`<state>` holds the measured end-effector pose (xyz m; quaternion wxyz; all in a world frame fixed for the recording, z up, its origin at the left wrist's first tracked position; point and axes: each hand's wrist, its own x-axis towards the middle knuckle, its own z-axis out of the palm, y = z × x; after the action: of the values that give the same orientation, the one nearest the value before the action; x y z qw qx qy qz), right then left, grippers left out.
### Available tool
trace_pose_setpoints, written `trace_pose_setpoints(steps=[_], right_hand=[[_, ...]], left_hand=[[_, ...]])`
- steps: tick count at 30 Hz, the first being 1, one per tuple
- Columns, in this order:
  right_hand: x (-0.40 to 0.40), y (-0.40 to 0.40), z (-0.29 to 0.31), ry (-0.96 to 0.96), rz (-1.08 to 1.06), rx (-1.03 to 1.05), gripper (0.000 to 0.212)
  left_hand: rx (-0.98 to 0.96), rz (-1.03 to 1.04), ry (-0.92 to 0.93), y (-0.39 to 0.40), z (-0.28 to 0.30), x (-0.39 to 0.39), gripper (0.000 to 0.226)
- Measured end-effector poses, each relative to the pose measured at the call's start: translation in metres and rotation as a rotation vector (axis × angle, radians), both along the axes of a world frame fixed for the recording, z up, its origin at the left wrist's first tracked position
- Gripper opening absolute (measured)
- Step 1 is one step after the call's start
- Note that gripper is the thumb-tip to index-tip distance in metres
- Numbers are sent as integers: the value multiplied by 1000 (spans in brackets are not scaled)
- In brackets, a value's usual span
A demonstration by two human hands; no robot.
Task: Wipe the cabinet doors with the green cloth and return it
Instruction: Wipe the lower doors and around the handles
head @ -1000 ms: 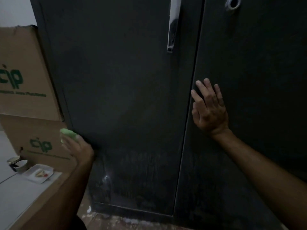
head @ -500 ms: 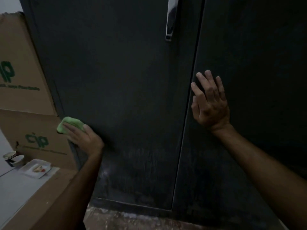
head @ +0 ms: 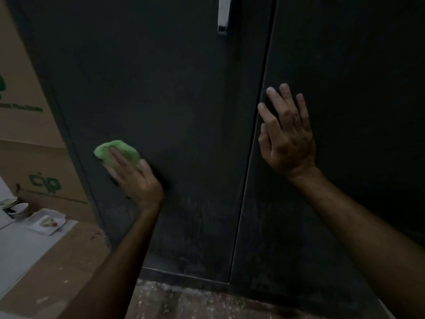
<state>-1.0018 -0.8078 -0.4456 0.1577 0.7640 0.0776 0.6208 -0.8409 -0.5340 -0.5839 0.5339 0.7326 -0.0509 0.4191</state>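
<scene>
Two dark cabinet doors fill the view: the left door [head: 174, 100] with a metal handle [head: 224, 17] at the top, and the right door [head: 356, 77]. My left hand [head: 135, 180] presses a crumpled green cloth [head: 119, 151] flat against the lower left part of the left door, with straight fingers lying over the cloth. My right hand [head: 287, 134] lies flat with spread fingers on the right door, just right of the seam between the doors. It holds nothing.
Cardboard boxes [head: 25, 100] with green print stand left of the cabinet. A low white surface [head: 16, 245] at the bottom left carries a small tray [head: 47, 223] and cups [head: 19, 209]. A speckled floor [head: 195, 302] shows under the doors.
My left hand has slid the green cloth rightward and upward, from the door's left edge onto its face. My right hand has stayed on the right door.
</scene>
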Motion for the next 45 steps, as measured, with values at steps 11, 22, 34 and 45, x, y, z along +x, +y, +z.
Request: trace_pose_setpoints(steps=[11,22,34,45], right_hand=[[-5,5,1,-7,-15,9,37],[-12,20,-41,1,31,142,37],[-28,36,-154,-28,-52,429,45],[-21,25,-175,-7,-87,351,44]], left_hand=[[643,-193,-459,6,-57,-15,54],[1340,-364,-1072,-28,-26,-19,63],[1258,-365,-1060,-38,-53,-19,61],[1370,-382,-1070,-13,-72,-13,68]])
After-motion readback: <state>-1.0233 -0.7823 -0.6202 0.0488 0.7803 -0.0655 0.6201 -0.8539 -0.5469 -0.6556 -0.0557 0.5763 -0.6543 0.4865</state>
